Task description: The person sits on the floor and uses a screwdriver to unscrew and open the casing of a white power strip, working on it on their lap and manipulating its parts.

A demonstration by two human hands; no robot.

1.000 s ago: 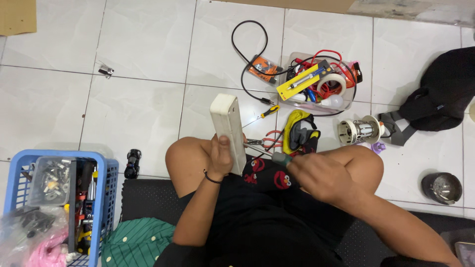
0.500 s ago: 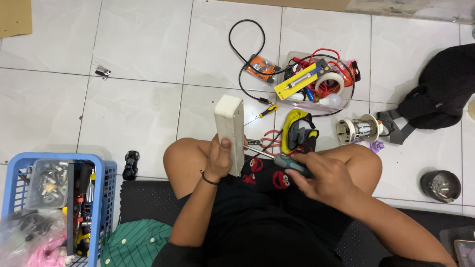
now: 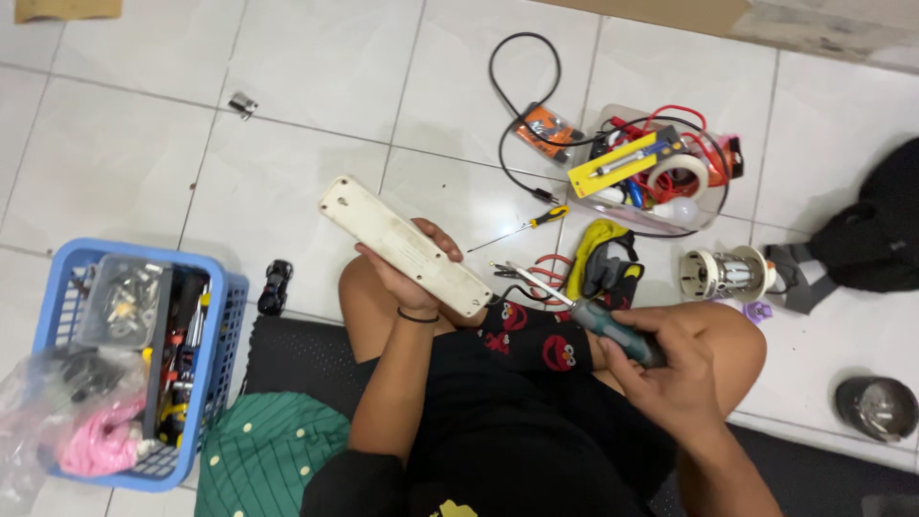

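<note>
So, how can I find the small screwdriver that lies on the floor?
Start at the clear tub of cables and tape on the white tiles. Just left of it, above the person's knees, lies the small screwdriver. Its yellow-and-black handle and thin shaft set it apart.

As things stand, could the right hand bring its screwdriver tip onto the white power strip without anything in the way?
Probably yes. The right hand grips the screwdriver, whose tip points toward the near end of the white power strip held up by the left hand. Only open air and the lap lie between them.
</note>
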